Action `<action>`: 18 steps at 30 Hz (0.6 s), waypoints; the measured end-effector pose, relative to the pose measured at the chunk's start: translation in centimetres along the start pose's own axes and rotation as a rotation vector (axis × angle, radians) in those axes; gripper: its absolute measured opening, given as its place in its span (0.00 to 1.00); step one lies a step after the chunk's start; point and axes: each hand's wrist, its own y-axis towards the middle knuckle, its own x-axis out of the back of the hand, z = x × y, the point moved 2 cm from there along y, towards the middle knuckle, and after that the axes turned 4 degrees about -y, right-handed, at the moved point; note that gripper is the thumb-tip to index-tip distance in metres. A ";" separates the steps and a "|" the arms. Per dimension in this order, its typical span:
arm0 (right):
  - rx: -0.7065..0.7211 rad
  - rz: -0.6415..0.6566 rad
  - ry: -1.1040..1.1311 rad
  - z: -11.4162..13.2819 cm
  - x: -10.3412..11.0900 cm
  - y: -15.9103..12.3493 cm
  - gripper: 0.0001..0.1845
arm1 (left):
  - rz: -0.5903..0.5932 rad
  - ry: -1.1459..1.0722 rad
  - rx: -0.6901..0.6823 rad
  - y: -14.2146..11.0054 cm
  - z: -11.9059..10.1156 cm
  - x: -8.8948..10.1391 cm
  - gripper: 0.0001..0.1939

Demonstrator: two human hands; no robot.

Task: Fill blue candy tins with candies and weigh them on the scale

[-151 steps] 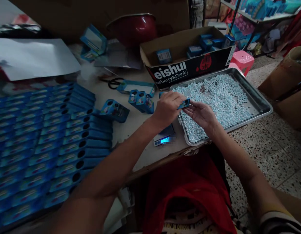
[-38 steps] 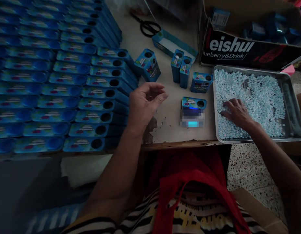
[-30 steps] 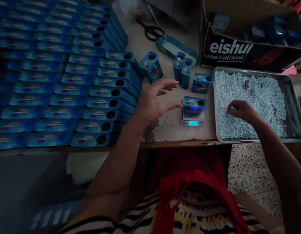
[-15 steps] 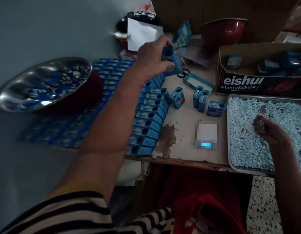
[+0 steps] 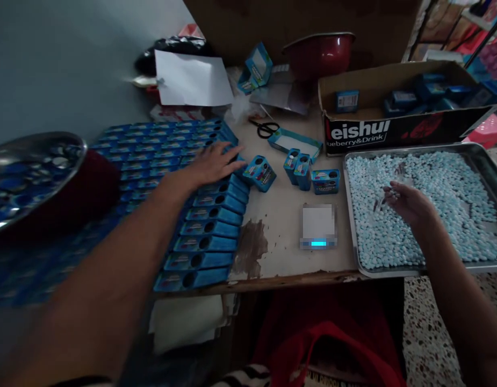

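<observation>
My left hand (image 5: pixel 216 165) lies over the rows of small blue boxes (image 5: pixel 208 228), fingers spread and touching the box tops near the right end of the rows. Each visible box has a dark round hole in its top. My right hand (image 5: pixel 409 203) is above a metal tray (image 5: pixel 355 252) of pale blue and white candies (image 5: pixel 393 242), its fingers curled around a few candies. Single blue boxes stand between the hands, one (image 5: pixel 259 173) close to my left fingertips and another (image 5: pixel 326 181) by the tray. A small scale (image 5: pixel 318 220) with a lit display sits in front of them.
On the left, a bowl (image 5: pixel 81 177) holds blue and white round pieces. Behind are black-handled scissors (image 5: pixel 266 129), an opened blue carton (image 5: pixel 294 144), white paper (image 5: pixel 192 80), a red bowl (image 5: pixel 324 56) and a cardboard box (image 5: pixel 397 129) with blue packs.
My left hand has come down from the air onto the rows and let go of the blue box it held. My right hand stays over the candies. The view has shifted right.
</observation>
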 end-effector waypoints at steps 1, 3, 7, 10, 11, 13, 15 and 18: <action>0.031 -0.018 -0.020 -0.1 0.2 0.1 0.18 | -0.012 0.003 -0.016 0.2 -1.3 0.0 0.55; 0.086 -0.052 -0.077 -0.2 0.4 0.1 0.20 | -0.028 0.005 -0.091 0.7 -5.2 -1.3 0.53; 0.209 -0.096 -0.389 0.1 -0.6 -0.2 0.17 | 0.086 0.072 -0.324 1.5 -16.1 -8.6 0.39; 0.286 -0.106 -0.773 0.6 -1.0 -1.2 0.11 | 0.192 0.128 -0.336 1.6 -21.8 -13.1 0.23; 0.328 -0.081 -0.918 0.7 -1.0 -2.0 0.11 | 0.190 0.133 -0.324 1.4 -22.7 -13.4 0.19; 0.441 0.038 -1.234 0.7 -0.7 -4.4 0.15 | 0.131 0.122 -0.323 0.4 -23.6 -12.4 0.18; 0.522 0.181 -1.544 0.1 -0.2 -7.5 0.29 | 0.064 0.103 -0.349 -1.7 -23.6 -10.0 0.21; 0.541 0.251 -1.875 -1.3 0.6 -11.0 0.43 | 0.083 0.078 -0.355 -5.9 -23.6 -7.6 0.20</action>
